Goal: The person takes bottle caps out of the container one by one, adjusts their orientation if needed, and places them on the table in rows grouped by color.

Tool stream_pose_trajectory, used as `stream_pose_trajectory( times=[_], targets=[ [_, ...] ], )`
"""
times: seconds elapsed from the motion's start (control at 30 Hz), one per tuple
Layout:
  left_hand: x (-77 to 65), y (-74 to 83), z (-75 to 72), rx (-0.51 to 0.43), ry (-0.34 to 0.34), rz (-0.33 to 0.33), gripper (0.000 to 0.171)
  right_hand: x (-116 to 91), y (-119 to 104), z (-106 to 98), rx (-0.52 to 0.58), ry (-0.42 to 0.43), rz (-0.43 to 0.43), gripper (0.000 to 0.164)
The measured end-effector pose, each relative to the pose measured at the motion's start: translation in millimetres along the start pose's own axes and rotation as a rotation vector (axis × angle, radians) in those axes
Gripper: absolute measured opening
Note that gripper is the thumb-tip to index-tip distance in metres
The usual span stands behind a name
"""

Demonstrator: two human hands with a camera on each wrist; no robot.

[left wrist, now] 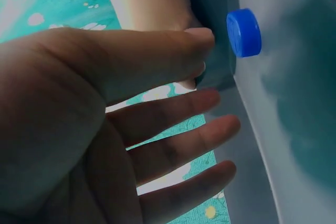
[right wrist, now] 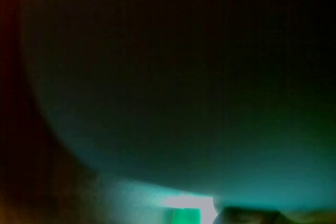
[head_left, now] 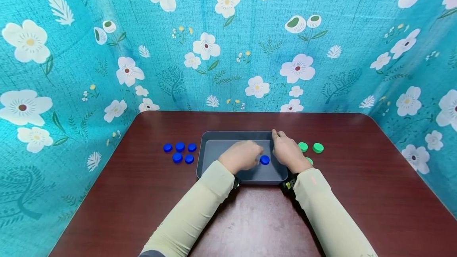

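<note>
A grey rectangular tray (head_left: pixel 214 135) lies on the table. Inside it, towards the right end, is one blue bottle cap (head_left: pixel 264 160). My left hand (head_left: pixel 242 156) hovers over the tray just left of this cap. In the left wrist view its fingers (left wrist: pixel 178 135) are spread and hold nothing, with the blue cap (left wrist: pixel 244 32) a short way beyond the thumb tip. At the tray's right end, my right hand (head_left: pixel 288 152) grips the side wall, fingers reaching towards the far right corner. Most of the right wrist view is dark, covered by a close surface.
Several blue caps (head_left: pixel 180 146) are grouped on the table left of the tray. To the right are green caps (head_left: pixel 318 148), partly hidden behind my right hand. The dark red table (head_left: pixel 160 201) ends at the back against a turquoise flowered cloth (head_left: pixel 228 50).
</note>
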State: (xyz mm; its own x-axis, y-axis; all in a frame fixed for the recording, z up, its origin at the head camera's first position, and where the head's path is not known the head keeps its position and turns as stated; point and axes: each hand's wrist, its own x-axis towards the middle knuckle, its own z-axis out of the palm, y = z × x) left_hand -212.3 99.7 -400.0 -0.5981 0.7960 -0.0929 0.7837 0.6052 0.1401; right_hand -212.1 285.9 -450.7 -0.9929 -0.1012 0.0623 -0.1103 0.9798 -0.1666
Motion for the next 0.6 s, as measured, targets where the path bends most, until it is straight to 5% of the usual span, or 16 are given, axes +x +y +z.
stream_pose_trajectory(
  times=[0.3,0.6],
  targets=[
    [3.1,6.9,6.5,0.017,-0.130,0.012,0.043,1,0,2,0.009,-0.008,0.010,0.063],
    [5.9,7.3,11.9,-0.007,-0.168,-0.027,0.049,3,1,2,0.004,-0.019,0.023,0.063]
  ],
)
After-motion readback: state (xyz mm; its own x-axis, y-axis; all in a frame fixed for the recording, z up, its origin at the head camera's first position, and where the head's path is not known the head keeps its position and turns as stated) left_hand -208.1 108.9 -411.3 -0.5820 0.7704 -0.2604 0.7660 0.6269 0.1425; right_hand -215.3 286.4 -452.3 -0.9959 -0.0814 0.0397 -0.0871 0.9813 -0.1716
